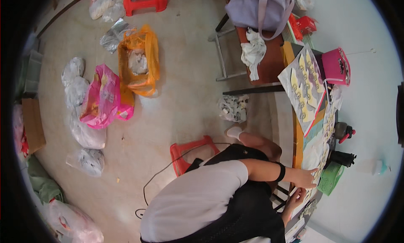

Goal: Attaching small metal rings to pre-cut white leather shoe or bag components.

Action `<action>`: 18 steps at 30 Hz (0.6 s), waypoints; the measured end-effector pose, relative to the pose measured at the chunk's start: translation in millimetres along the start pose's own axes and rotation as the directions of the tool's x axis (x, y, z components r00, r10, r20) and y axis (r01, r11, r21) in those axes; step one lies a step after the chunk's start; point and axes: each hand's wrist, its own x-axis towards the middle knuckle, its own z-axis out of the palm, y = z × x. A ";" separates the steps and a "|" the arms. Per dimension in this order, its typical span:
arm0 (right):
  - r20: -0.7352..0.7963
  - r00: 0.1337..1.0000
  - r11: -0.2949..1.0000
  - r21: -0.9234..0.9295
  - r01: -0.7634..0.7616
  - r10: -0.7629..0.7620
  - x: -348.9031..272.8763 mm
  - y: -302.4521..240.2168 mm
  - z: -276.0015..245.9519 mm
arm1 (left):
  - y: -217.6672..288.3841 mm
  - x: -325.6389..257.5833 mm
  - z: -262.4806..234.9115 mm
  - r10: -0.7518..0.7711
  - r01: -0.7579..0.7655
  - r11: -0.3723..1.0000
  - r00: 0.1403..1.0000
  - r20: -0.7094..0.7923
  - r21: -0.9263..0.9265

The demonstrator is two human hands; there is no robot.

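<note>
My left hand [305, 177], with a black band on its wrist, reaches to the table edge [297, 152] at the right. Its fingers lie spread on a row of small pale pieces [324, 152] along the table. Just below it, my right hand [296, 198] is curled at the same edge, close to more small pieces [310, 207]; what it pinches is too small to tell. I sit on a red plastic stool [189, 152], in a white shirt and black apron.
A card sheet with rows of yellow and white pieces [305, 85], a pink box [336, 66], a dark jug [343, 131] and a green box [330, 177] lie on the table. A lilac bag [261, 9] rests on a chair. Orange [139, 60], pink [101, 97] and clear bags crowd the floor.
</note>
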 end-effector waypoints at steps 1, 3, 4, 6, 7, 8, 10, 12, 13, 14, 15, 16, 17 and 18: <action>0.027 1.000 1.000 -0.006 0.015 -0.015 -0.2 2.1 2.0 | -0.3 2.5 9.8 -0.019 0.019 1.000 0.999 -0.049 0.008; 0.032 0.999 1.000 -0.023 0.017 -0.016 0.2 1.2 3.3 | -0.6 3.8 19.6 -0.035 0.038 0.999 0.993 -0.111 0.022; 0.006 1.000 1.000 -0.014 0.020 -0.020 -0.2 -1.4 6.8 | -2.0 2.2 20.9 -0.029 0.032 0.999 0.994 -0.102 0.028; -0.011 0.999 0.999 -0.017 0.031 -0.031 -1.6 -8.9 7.7 | 0.4 -0.2 20.8 -0.003 0.015 0.998 0.984 -0.178 0.063; -0.019 0.999 0.999 -0.030 0.045 -0.045 -3.5 -13.6 6.7 | 2.6 0.1 18.7 0.021 -0.010 0.998 0.986 -0.163 0.066; -0.045 0.998 0.999 -0.027 0.031 -0.032 -5.3 -19.1 6.4 | 4.4 0.1 15.6 0.041 -0.025 0.995 0.985 -0.170 0.099; -0.029 1.000 0.999 -0.033 -0.004 0.003 -3.2 -27.9 7.5 | 5.0 -2.7 13.0 0.042 -0.020 0.992 0.984 -0.174 0.126; -0.024 1.000 1.000 -0.001 -0.018 0.018 -3.1 -28.0 9.0 | 5.3 -4.0 13.4 0.032 -0.006 0.992 0.980 -0.199 0.130; -0.028 0.999 1.000 0.009 -0.023 0.023 -3.5 -26.9 9.6 | 5.1 -3.8 15.3 0.036 -0.012 0.992 0.981 -0.189 0.128; -0.033 0.999 0.999 0.018 -0.029 0.029 -4.1 -26.2 10.3 | 5.1 -3.0 17.9 0.046 -0.014 0.991 0.969 -0.241 0.132; -0.043 0.998 0.999 0.024 -0.041 0.042 -4.0 -27.9 11.2 | 5.8 -3.2 17.7 0.060 -0.021 0.991 0.955 -0.290 0.135; -0.037 0.998 0.998 0.044 -0.042 0.044 -2.8 -30.6 12.1 | 5.9 -4.1 17.6 0.069 -0.033 0.991 0.959 -0.276 0.132; -0.031 0.998 0.997 0.065 -0.043 0.045 -3.5 -30.7 13.6 | 5.7 -5.5 17.7 0.080 -0.047 0.989 0.968 -0.239 0.140; -0.047 0.997 0.996 0.071 -0.056 0.059 -6.3 -22.7 14.3 | 6.2 -7.0 12.9 0.096 -0.066 0.987 0.975 -0.201 0.149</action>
